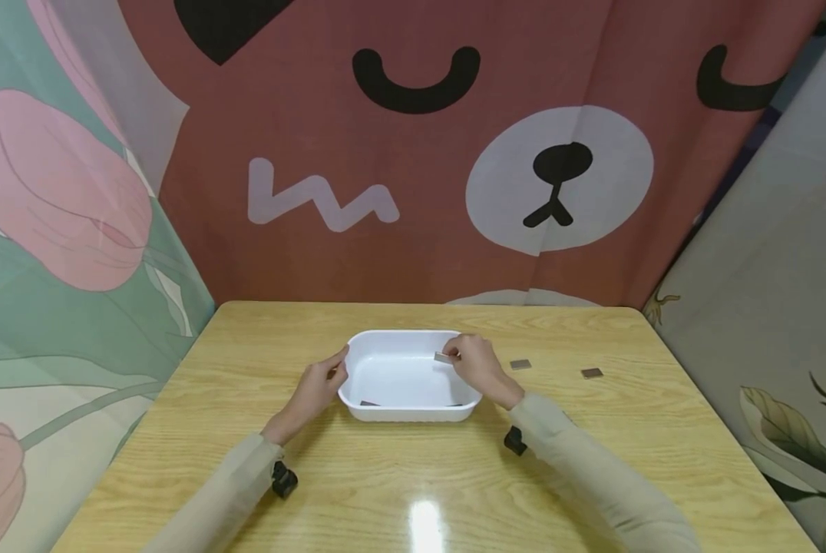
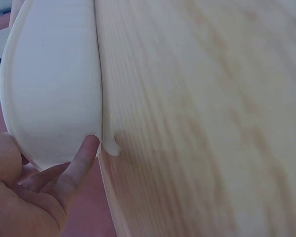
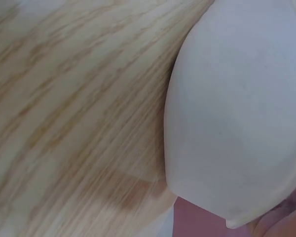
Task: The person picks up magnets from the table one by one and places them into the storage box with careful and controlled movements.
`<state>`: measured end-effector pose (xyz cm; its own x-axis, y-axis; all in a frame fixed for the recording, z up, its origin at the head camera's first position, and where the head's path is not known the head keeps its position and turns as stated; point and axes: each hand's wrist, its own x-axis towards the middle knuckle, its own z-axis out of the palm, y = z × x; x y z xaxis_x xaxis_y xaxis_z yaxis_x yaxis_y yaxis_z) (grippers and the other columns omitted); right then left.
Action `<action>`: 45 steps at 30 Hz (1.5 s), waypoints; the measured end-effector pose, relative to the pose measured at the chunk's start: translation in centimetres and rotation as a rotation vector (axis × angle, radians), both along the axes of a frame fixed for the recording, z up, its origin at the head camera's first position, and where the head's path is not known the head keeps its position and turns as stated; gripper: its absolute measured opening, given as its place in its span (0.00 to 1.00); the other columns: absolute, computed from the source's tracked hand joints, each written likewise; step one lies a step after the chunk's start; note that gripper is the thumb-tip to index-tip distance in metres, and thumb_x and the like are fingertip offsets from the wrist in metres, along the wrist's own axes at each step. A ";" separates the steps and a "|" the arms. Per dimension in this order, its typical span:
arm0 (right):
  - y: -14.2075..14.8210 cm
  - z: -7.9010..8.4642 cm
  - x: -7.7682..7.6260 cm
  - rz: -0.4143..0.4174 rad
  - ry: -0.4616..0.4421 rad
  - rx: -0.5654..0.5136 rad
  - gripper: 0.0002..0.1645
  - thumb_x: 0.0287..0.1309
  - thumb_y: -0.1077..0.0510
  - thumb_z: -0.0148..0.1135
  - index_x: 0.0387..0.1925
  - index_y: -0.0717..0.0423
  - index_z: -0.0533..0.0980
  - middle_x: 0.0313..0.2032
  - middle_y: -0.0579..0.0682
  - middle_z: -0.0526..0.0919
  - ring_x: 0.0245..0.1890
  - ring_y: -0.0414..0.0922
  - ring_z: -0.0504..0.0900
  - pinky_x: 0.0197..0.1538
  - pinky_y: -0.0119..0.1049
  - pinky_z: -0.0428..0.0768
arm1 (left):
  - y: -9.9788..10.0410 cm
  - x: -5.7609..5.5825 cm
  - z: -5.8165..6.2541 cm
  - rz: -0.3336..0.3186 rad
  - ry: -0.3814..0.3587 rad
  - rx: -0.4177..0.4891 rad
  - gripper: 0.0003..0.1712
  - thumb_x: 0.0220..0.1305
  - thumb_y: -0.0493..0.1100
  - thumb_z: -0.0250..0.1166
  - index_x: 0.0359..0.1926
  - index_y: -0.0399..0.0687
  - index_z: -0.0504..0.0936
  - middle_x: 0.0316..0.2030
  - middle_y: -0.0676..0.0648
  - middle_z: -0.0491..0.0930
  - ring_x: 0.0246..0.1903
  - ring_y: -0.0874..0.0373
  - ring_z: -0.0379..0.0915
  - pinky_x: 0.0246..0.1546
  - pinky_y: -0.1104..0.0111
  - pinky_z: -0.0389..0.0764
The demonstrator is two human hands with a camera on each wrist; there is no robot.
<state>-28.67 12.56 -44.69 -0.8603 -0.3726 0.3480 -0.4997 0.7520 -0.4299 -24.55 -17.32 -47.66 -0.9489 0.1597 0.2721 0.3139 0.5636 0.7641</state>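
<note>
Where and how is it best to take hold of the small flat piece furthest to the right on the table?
Probably by its two long edges, from above: the flat piece lies flat on the table, with bare wood around it.

Head camera forward, down, wrist views close (seemingly tilted), tray (image 1: 410,415) shared

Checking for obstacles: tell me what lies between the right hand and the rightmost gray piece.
Another flat gray piece lies on the table between them, as the head view shows.
</note>
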 end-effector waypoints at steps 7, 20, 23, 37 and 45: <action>-0.1 -0.1 0.0 0.012 0.004 0.016 0.13 0.40 0.75 0.60 0.26 0.57 0.82 0.26 0.47 0.82 0.26 0.39 0.77 0.28 0.29 0.76 | 0.0 0.0 -0.1 0.006 -0.011 -0.014 0.23 0.64 0.37 0.49 0.61 0.39 0.63 0.53 0.39 0.70 0.38 0.54 0.75 0.22 0.76 0.77; -0.4 -0.4 0.0 0.023 0.025 0.037 0.14 0.38 0.76 0.58 0.27 0.59 0.82 0.27 0.49 0.82 0.28 0.42 0.78 0.29 0.30 0.76 | 0.1 0.1 -0.1 0.009 0.017 0.010 0.23 0.63 0.36 0.50 0.60 0.38 0.65 0.52 0.38 0.70 0.35 0.55 0.75 0.20 0.75 0.76; -0.5 -0.6 -0.1 0.015 0.021 0.053 0.16 0.38 0.76 0.57 0.27 0.59 0.82 0.28 0.49 0.82 0.29 0.42 0.78 0.30 0.31 0.77 | 0.1 0.2 0.0 0.003 0.021 0.002 0.23 0.63 0.36 0.50 0.60 0.37 0.64 0.51 0.37 0.71 0.31 0.57 0.74 0.17 0.75 0.75; -0.8 -0.9 -0.2 -0.005 0.062 0.131 0.16 0.42 0.75 0.56 0.29 0.57 0.83 0.31 0.50 0.82 0.33 0.43 0.79 0.35 0.34 0.78 | 0.1 0.2 0.1 0.004 0.001 -0.010 0.23 0.64 0.37 0.49 0.60 0.39 0.64 0.52 0.38 0.71 0.34 0.58 0.74 0.19 0.75 0.76; -1.0 -0.7 -0.2 -0.004 0.064 0.167 0.14 0.41 0.74 0.57 0.29 0.58 0.82 0.30 0.51 0.82 0.33 0.45 0.79 0.33 0.35 0.78 | 0.1 0.2 0.1 0.004 0.017 -0.008 0.23 0.63 0.36 0.49 0.60 0.39 0.64 0.51 0.37 0.72 0.26 0.58 0.72 0.15 0.74 0.73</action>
